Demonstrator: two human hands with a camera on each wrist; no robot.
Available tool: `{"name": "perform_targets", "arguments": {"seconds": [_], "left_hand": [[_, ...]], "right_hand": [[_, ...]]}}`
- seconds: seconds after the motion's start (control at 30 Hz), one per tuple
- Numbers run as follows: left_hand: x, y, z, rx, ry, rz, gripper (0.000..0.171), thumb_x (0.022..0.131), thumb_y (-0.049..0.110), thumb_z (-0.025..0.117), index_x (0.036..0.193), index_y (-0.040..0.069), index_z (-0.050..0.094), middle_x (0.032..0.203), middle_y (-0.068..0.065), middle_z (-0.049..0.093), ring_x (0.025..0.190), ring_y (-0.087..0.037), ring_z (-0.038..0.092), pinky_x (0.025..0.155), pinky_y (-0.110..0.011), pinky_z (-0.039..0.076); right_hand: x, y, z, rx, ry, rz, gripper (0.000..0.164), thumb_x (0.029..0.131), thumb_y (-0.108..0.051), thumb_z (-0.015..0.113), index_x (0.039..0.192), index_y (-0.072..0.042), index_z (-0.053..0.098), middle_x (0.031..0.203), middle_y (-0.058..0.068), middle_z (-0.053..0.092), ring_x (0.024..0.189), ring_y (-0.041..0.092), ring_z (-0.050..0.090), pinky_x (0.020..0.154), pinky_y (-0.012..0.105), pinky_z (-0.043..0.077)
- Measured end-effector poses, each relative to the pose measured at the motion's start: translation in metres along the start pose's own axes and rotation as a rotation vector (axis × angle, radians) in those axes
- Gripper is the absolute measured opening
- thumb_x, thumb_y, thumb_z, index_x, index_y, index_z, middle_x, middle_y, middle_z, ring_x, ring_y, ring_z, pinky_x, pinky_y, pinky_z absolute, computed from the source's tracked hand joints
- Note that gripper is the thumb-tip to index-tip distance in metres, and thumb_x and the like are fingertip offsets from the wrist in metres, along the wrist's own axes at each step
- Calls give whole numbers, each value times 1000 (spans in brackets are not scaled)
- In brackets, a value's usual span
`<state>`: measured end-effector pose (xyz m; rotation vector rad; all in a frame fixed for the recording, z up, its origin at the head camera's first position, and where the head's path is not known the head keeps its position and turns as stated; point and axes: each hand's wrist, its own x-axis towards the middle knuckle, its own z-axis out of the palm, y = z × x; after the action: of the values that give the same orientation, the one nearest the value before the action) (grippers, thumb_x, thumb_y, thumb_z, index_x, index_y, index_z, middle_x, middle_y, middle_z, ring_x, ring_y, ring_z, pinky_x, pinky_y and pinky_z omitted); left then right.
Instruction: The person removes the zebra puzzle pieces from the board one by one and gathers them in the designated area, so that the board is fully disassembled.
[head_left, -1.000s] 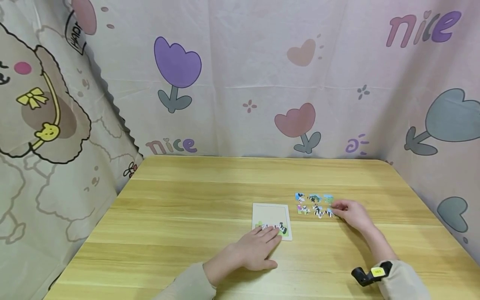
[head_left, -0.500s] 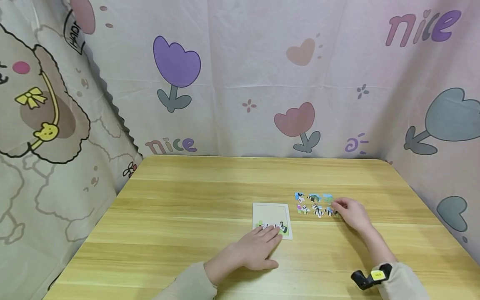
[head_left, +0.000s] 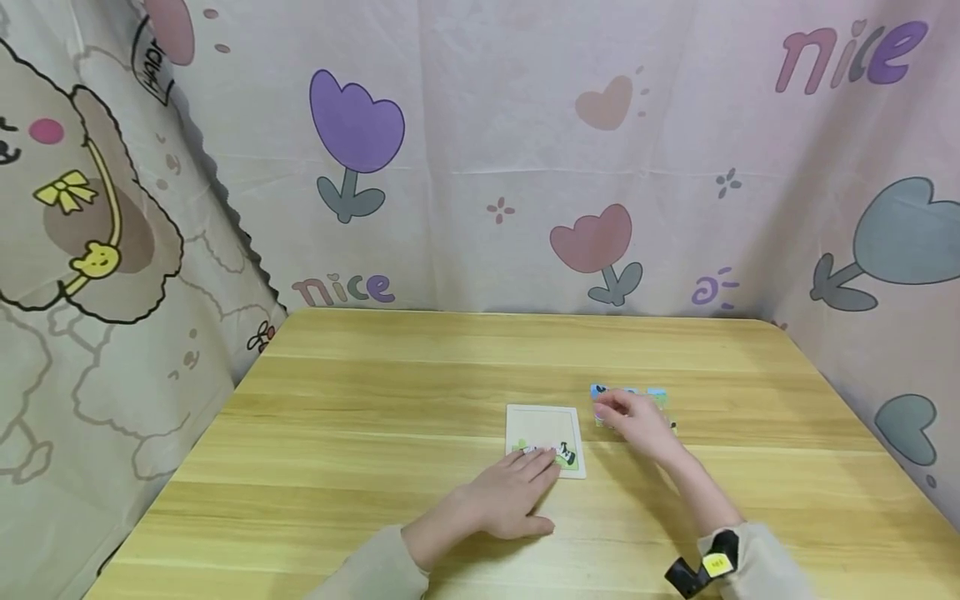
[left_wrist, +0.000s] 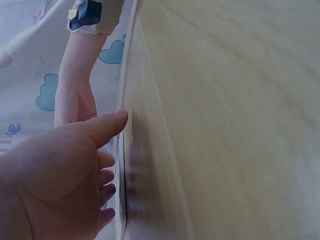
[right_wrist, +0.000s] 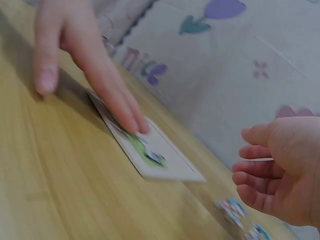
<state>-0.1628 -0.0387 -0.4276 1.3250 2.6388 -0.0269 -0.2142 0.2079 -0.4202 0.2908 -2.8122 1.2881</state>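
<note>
The table [head_left: 360, 400] spreads beneath both grips: the left grip [head_left: 516, 498] wide, fingers straight; the right grip [head_left: 639, 422] loosely curled, thumb and forefinger narrowly apart. Under the left grip's fingertips lies the puzzle board [head_left: 542, 423]; below the right grip, partly hidden, puzzle pieces [head_left: 657, 395].

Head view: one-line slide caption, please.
Left hand resting on a puzzle board, right hand above loose pieces on a wooden table.

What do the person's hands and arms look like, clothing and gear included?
The left hand and right hand are ungloved, with plain beige sleeves. On the right cuff sits a black device with a yellow label, its print too small to read.
</note>
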Motion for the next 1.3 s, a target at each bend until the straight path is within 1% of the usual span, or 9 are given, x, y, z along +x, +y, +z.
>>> {"name": "perform_targets", "arguments": {"seconds": [0.07,0.23,0.37,0.47,0.6,0.77,0.97,1.17,1.3], "left_hand": [[-2,-4,1,-20,13,-10,74,92,54,43,147,8,24,153,-10,15,140,-22,14,113,-37,17],[-13,-13,3,-64,44,-40,73,91,53,45,145,7,29,152,-12,19,139,-24,18,112,-39,19],[-24,-19,3,-89,40,-75,71,90,53,47,144,10,33,151,-12,21,138,-25,20,111,-39,21],[-30,-23,2,-115,26,-97,69,90,52,48,144,13,33,152,-12,20,138,-25,20,112,-38,20],[-36,-26,-1,-157,8,-105,66,91,50,50,145,16,33,152,-12,20,138,-26,20,111,-40,21],[-39,-27,-3,-155,8,-98,63,91,48,50,144,17,35,151,-13,22,138,-25,21,111,-40,23],[-39,-27,-3,-156,5,-92,61,91,46,51,143,16,37,150,-16,24,137,-26,24,110,-40,25],[-38,-26,-4,-154,3,-96,61,91,46,50,143,15,38,150,-16,24,137,-26,24,110,-40,25],[-38,-25,-4,-141,7,-90,63,90,47,52,143,16,37,150,-17,24,137,-27,24,110,-40,24]], "right_hand": [[2,-8,8,19,-25,-3,29,91,-19,60,111,1,62,93,5,66,85,17,59,72,29,50],[4,-22,29,54,-89,-50,29,88,-16,63,110,2,61,89,3,63,80,15,58,69,27,51],[3,-29,46,83,-147,-93,29,86,-12,64,111,4,60,87,2,62,79,15,58,68,25,51],[3,-32,56,93,-187,-126,27,83,-6,65,108,5,60,84,1,61,78,15,58,69,24,51],[1,-32,67,48,-218,-187,24,79,-1,67,102,3,63,83,0,60,76,13,56,69,22,50],[0,-33,76,-30,-221,-244,22,77,-2,70,98,1,64,81,-1,55,72,10,51,64,21,47],[-2,-41,80,-99,-239,-228,23,81,-13,70,101,-3,64,83,-2,51,73,10,48,62,22,45],[-2,-46,80,-205,-246,-267,27,77,-9,71,103,-1,64,86,0,52,78,13,54,68,26,49],[-1,-48,81,-217,-249,-277,30,76,-10,73,103,0,64,86,1,52,79,14,56,70,26,50]]}}
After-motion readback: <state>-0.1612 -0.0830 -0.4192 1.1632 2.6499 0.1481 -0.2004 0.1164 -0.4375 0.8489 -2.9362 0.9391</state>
